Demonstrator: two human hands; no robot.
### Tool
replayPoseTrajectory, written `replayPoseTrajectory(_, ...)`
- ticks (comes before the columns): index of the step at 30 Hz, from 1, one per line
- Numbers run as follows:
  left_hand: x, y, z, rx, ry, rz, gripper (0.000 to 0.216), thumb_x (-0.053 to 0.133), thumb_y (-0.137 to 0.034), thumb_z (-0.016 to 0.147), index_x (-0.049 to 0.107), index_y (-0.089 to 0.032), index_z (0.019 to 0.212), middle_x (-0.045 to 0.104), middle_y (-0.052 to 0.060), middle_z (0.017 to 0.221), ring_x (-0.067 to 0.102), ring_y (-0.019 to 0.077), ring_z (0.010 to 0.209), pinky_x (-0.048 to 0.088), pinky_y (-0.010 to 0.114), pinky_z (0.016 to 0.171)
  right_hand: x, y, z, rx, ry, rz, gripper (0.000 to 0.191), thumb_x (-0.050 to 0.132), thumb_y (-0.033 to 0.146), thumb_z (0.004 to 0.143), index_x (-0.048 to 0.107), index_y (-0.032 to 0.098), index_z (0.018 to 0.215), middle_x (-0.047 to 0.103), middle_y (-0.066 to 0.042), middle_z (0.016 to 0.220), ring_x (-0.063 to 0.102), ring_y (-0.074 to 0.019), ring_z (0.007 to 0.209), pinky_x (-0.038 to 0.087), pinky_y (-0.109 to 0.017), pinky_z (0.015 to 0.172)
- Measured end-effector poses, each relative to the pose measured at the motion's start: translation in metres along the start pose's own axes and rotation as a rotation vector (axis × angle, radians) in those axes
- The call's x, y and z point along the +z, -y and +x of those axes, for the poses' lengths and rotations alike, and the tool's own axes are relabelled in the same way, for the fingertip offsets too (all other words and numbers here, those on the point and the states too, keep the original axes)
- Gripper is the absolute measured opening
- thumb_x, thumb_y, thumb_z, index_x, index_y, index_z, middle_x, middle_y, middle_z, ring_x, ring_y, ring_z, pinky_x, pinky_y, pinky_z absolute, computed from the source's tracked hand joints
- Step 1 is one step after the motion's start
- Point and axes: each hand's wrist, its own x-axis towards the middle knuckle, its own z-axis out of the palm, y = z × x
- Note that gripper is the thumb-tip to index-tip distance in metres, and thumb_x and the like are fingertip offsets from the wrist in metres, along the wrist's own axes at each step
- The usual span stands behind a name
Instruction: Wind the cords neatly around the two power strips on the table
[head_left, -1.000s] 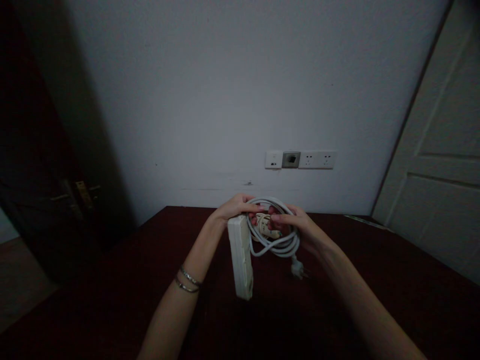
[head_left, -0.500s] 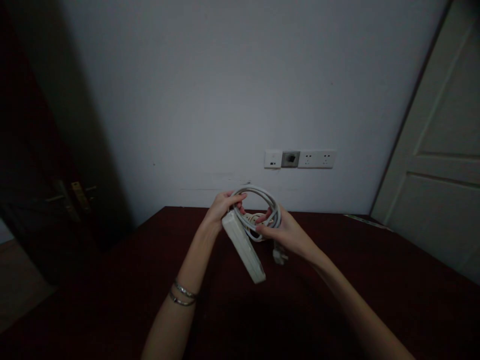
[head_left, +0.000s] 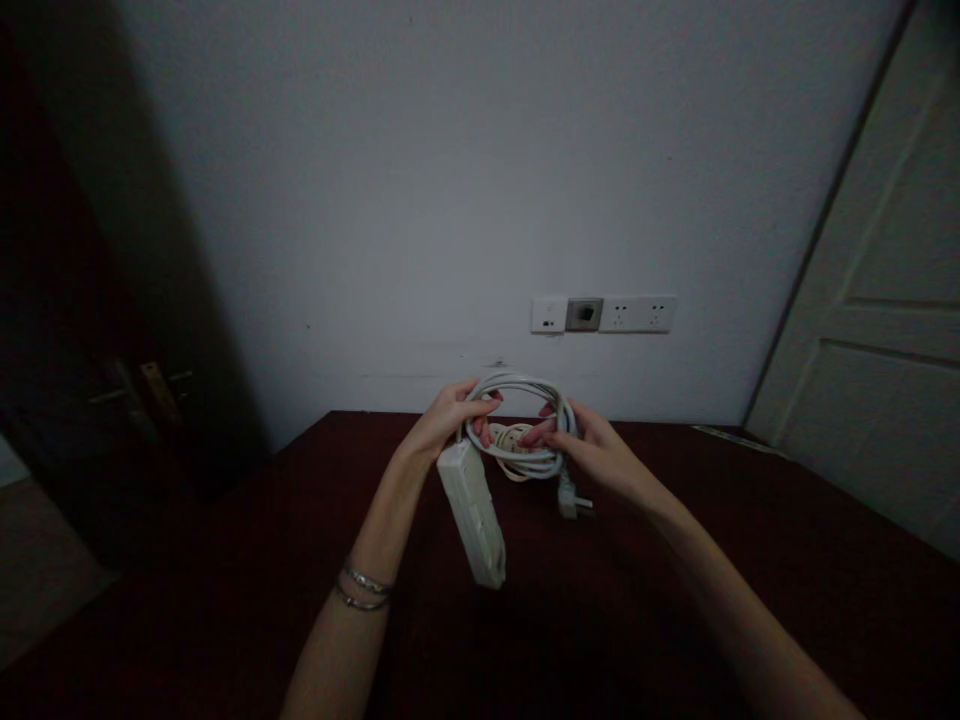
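Note:
A white cord (head_left: 517,381) is wound into a round coil and held up between both hands. My left hand (head_left: 448,415) is closed around the coil's left side. My right hand (head_left: 592,448) grips the coil's right side, thumb in front and fingers through the loop. Below my left hand hangs a white power strip (head_left: 472,515), tilted with its lower end toward the right. The cord's plug (head_left: 571,500) dangles under my right hand, prongs pointing right. Behind the coil lies another pale, cream-coloured item (head_left: 507,437), mostly hidden.
The dark red table (head_left: 637,620) reaches back to a pale wall. Wall sockets and a switch (head_left: 604,314) sit above its far edge. A flat strip (head_left: 739,440) lies at the back right corner. A white door (head_left: 885,330) stands right, a dark door with a handle (head_left: 154,390) left.
The coil has widened as my right hand moved slightly right. The power strip has swung to hang more upright, and the plug now shows more clearly, farther right.

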Motion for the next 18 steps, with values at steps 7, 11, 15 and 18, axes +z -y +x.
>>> replayPoseTrajectory(7, -0.001, -0.002, -0.005, 0.034, 0.087, 0.016, 0.03, 0.056, -0.034, 0.079, 0.047, -0.015, 0.059, 0.048, -0.003, 0.042, 0.054, 0.0092, 0.043, 0.044, 0.025, 0.054, 0.007, 0.001, 0.001, -0.038, -0.084, 0.302, 0.027, 0.07, 0.029, 0.07, 0.056, 0.015, 0.088, 0.05, 0.004, 0.062, 0.047, -0.0061, 0.052, 0.04, -0.02, 0.05)
replayPoseTrajectory(11, 0.01, -0.004, -0.007, 0.006, 0.072, -0.036, 0.03, 0.06, -0.032, 0.076, 0.045, -0.015, 0.058, 0.047, -0.003, 0.043, 0.056, 0.0102, 0.045, 0.043, 0.024, 0.053, 0.008, 0.004, 0.0, -0.141, -0.095, 0.267, 0.02, 0.064, 0.033, 0.077, 0.053, 0.017, 0.082, 0.039, 0.007, 0.056, 0.037, -0.0043, 0.047, 0.032, -0.017, 0.043)
replayPoseTrajectory(15, 0.03, -0.011, -0.01, 0.033, -0.045, -0.219, 0.025, 0.064, -0.027, 0.074, 0.045, -0.016, 0.062, 0.038, -0.01, 0.04, 0.042, 0.0041, 0.035, 0.044, 0.024, 0.052, 0.01, 0.011, -0.001, -0.184, -0.195, 0.189, 0.022, 0.062, 0.035, 0.078, 0.051, 0.019, 0.087, 0.037, 0.008, 0.058, 0.032, -0.0033, 0.044, 0.028, -0.016, 0.039)
replayPoseTrajectory(18, 0.043, -0.017, -0.014, 0.039, -0.048, -0.332, 0.031, 0.065, -0.027, 0.073, 0.04, -0.017, 0.058, 0.031, -0.011, 0.037, 0.031, 0.0015, 0.031, 0.041, 0.021, 0.047, 0.014, 0.018, -0.006, -0.187, -0.2, 0.17, 0.022, 0.06, 0.036, 0.08, 0.049, 0.019, 0.088, 0.031, 0.009, 0.053, 0.028, -0.0034, 0.042, 0.027, -0.016, 0.038)
